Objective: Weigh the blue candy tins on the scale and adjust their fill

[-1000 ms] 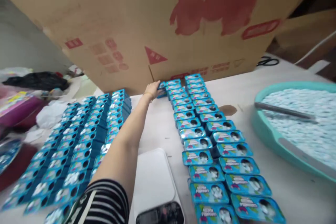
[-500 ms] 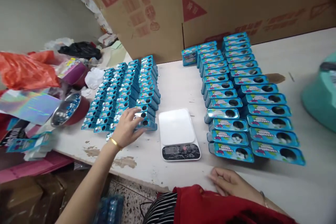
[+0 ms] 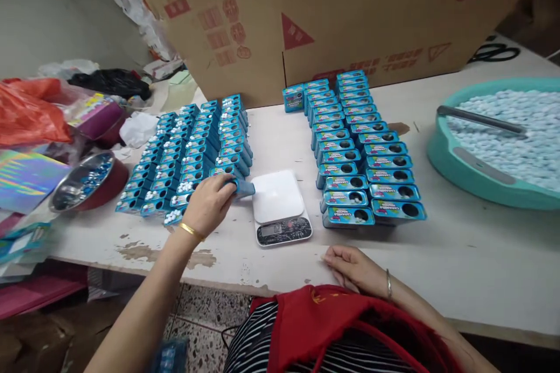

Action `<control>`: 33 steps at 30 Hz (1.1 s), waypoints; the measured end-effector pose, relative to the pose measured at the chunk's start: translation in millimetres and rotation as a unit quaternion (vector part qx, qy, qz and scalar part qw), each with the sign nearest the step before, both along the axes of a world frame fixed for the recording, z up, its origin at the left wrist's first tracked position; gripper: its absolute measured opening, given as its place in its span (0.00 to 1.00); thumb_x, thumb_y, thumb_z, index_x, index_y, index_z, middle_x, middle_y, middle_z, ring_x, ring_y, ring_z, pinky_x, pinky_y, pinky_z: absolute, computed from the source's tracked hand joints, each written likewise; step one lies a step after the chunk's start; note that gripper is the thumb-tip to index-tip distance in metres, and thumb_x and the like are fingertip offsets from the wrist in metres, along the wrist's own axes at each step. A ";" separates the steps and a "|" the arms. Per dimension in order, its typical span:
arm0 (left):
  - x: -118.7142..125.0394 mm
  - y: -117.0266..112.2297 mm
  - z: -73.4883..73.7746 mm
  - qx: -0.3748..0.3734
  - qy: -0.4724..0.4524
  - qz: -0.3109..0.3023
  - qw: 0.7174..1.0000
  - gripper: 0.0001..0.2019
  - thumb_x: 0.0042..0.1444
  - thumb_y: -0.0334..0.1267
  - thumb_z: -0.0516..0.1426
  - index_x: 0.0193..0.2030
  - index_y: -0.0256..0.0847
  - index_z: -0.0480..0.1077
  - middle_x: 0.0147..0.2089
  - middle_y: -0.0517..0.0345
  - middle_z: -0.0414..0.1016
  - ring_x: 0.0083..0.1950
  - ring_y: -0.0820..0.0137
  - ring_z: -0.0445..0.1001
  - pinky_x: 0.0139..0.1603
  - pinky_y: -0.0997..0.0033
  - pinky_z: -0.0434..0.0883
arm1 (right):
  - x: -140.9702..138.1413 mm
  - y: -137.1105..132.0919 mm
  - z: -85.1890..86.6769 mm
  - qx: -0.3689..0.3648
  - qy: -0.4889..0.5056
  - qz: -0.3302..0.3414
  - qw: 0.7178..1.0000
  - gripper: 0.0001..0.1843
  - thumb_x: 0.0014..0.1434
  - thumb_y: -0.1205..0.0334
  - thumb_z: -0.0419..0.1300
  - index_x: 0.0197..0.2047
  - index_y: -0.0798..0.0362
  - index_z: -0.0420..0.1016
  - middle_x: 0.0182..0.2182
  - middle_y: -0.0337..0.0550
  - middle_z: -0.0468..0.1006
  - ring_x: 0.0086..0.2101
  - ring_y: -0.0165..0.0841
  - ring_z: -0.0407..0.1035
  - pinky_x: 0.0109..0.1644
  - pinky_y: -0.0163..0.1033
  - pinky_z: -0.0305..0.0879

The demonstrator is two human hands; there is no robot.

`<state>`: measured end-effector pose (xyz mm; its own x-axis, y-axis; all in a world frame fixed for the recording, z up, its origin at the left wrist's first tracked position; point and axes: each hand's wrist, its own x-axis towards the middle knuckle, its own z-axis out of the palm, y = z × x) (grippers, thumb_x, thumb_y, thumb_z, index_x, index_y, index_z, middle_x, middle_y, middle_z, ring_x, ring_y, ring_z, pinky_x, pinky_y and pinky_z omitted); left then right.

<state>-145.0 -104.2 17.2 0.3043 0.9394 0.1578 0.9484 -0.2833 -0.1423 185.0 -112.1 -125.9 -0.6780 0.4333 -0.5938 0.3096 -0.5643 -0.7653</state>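
— Where the left block of blue tins ends nearest the person, what is the left hand doing?

— It is curled over one small blue rectangular metal tin at the block's near right corner, with the fingers on top and closed on it. The tin lies flat with its long axis running left to right. Its right end points at the white digital kitchen scale, just beside it. The arm reaches in from the near left with a straight wrist and a thin gold bangle on it.

— Can any writing be read?

— No. The tin lids carry light lettering that is too small to read. The big brown cardboard box on the far side shows a red triangle and red stamps, none legible. The scale's display digits are blurred.

— And the right hand?

— It rests palm down on the worn white table at the near edge, with the fingers loosely spread and holding nothing. It lies nearer than the right block of blue tins. At the far right sits a round teal plastic tray filled with pale blue pellets.
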 end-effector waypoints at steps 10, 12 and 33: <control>71.7 59.7 -2.8 -0.147 0.018 -0.085 0.985 0.08 0.62 0.38 0.50 0.43 0.39 0.67 0.46 0.50 0.72 0.43 0.65 0.72 0.41 0.65 0.69 | 2.0 4.7 4.0 -0.002 0.014 0.002 1.000 0.33 0.45 0.28 0.57 0.29 0.53 0.60 0.15 0.32 0.68 0.12 0.20 0.52 0.17 0.29 0.41; 71.7 63.6 -4.8 -0.144 -0.006 -0.083 0.986 0.09 0.61 0.40 0.52 0.45 0.38 0.66 0.50 0.48 0.71 0.46 0.63 0.72 0.44 0.63 0.70 | 2.6 5.6 5.7 -0.003 0.011 0.000 1.000 0.33 0.45 0.28 0.57 0.29 0.54 0.60 0.16 0.33 0.69 0.12 0.21 0.54 0.17 0.30 0.42; 10.8 -55.1 -58.5 -0.005 -0.323 0.111 0.940 0.08 0.60 0.41 0.54 0.39 0.39 0.69 0.38 0.55 0.75 0.42 0.70 0.73 0.45 0.68 0.70 | -48.3 91.6 140.2 0.485 -0.117 0.068 0.864 0.16 0.61 0.51 0.55 0.34 0.56 0.73 0.16 0.33 0.64 0.19 0.24 0.63 0.30 0.32 0.61</control>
<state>-134.1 -159.3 -41.3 -0.0557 0.9707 0.2338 0.8717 -0.0669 0.4855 136.7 -20.4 14.3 -0.6725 0.7297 -0.1239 0.5332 0.3616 -0.7648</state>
